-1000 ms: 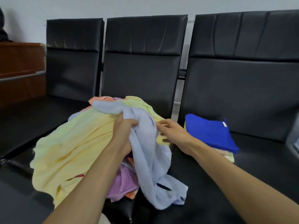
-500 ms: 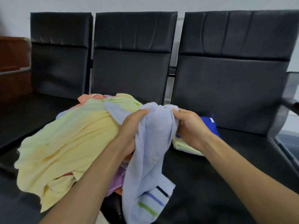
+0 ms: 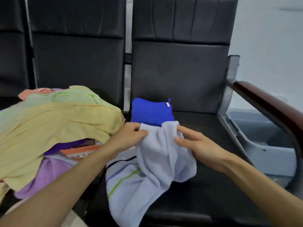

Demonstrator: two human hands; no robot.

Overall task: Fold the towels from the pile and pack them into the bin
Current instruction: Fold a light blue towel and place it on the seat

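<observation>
So, counting what's out: two hands and one pale blue towel [image 3: 157, 154] between them, lying rumpled on the right-hand seat [image 3: 213, 185]. Its striped end hangs over the front edge. The left hand [image 3: 129, 136] is pinching the towel's top left corner. The right hand [image 3: 196, 145] has thumb and forefinger stretched out along the right edge, with the other fingers tucked under the cloth, so I can't tell if it's really gripping.

One folded royal blue towel [image 3: 150, 112] sits just behind it, against the seat back. The pile [image 3: 57, 122] is on the next seat to the left. I count maybe six colours in it: yellow, green, peach, orange, dark purple and lilac. It's too tangled to count actual towels, and its left side runs out of view.

There's one grey bin [image 3: 262, 128], down on the floor past the wooden armrest [image 3: 270, 108], which blocks most of it. Three seat backs show, and the leftmost is cut off.
</observation>
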